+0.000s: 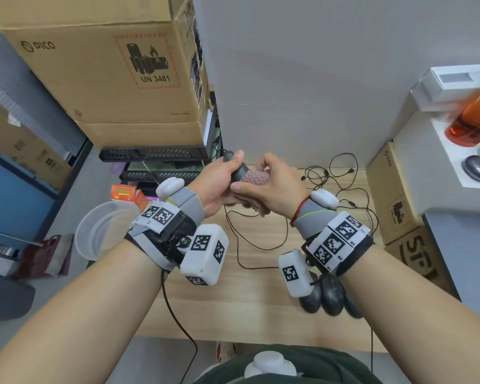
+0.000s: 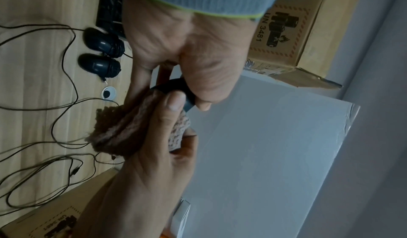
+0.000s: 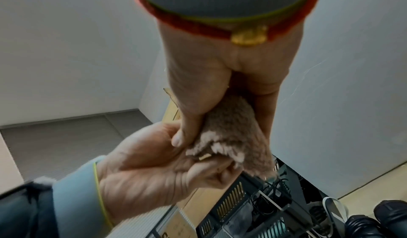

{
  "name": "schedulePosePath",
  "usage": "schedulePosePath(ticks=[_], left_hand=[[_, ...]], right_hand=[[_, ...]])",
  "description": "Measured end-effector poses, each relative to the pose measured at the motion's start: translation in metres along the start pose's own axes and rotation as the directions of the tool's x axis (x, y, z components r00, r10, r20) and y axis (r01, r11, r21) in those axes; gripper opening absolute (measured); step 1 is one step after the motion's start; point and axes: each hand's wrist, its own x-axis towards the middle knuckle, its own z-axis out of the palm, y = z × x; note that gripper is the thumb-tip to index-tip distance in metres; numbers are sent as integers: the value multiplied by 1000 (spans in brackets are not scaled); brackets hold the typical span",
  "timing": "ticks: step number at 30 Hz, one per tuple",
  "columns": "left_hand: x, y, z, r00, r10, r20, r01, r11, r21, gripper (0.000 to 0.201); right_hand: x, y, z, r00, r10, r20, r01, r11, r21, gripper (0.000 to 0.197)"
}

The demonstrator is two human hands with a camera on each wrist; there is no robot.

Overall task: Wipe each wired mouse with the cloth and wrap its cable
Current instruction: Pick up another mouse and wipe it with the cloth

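Dark wired mouse (image 1: 239, 171), centre of the head view, raised above the wooden table (image 1: 261, 300): gripped in the left hand (image 1: 219, 184), fingers and thumb curled round its body. Brown fleecy cloth (image 1: 254, 177), folded, pressed against the mouse's right end: pinched in the right hand (image 1: 275, 187) between thumb and curled fingers, its loose end hanging below the palm. Black cable (image 1: 250, 245) trailing from below the hands in loops over the table centre. Further tangled cables (image 1: 333, 176), upper right of the table. Dark mice (image 1: 330, 297), cables wound round them, grouped at lower right, touching one another. Cardboard box (image 1: 108, 73), upper left, marked UN 3481.
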Motion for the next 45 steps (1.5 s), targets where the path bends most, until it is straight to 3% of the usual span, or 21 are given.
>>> schedulePosePath(ticks=[2,6,13,16,17,20,22,25,27,30,33,36,39,41,43,45], left_hand=[[0,1,-3,1000,-9,-7,9,999,-38,47],[2,2,-14,999,-35,-6,34,990,-134,48],[5,-1,-17,996,-78,-34,74,991,-110,56],[5,-5,-12,995,-97,0,97,992,-80,61],[5,-6,-10,996,-92,6,93,994,-66,62],[5,-8,-5,998,-65,-12,65,998,-15,63],[6,-9,-4,998,-67,-12,68,997,34,64],[5,-11,-4,997,-74,-8,74,987,146,75],[5,-12,-4,998,-63,-16,65,975,211,91],[5,-13,-7,998,-49,-46,57,978,202,108],[8,-12,-11,997,-53,-49,62,976,210,101],[11,-10,-16,995,-67,-77,84,967,240,92],[11,-11,-13,991,-25,-130,65,946,317,79],[12,-13,-8,987,52,-150,17,906,424,76],[12,-14,-2,984,104,-146,-22,878,479,75],[12,-15,2,985,123,-120,-46,862,504,73]], right_hand=[[2,4,-5,997,-32,76,30,999,34,62],[1,14,-21,984,-82,161,28,949,314,33],[8,27,-27,996,48,-79,-26,965,261,34],[6,12,-28,999,-26,41,6,908,419,6],[5,9,-27,994,-55,96,6,897,442,16],[3,4,-25,963,-167,210,99,948,303,45],[0,2,-24,952,-210,224,160,961,224,49],[-2,0,-20,963,-222,154,196,966,167,31],[-1,1,-17,980,-169,109,148,974,173,19],[2,8,-16,991,-125,44,122,991,52,9],[1,12,-16,988,-140,60,136,989,60,18],[-3,9,-22,968,-184,170,164,979,123,25],[-4,2,-26,933,-251,257,239,968,78,22],[0,-1,-25,944,-267,193,272,962,0,17],[5,-2,-23,968,-249,20,250,967,-57,16],[9,-3,-22,961,-249,-122,240,967,-83,14]])
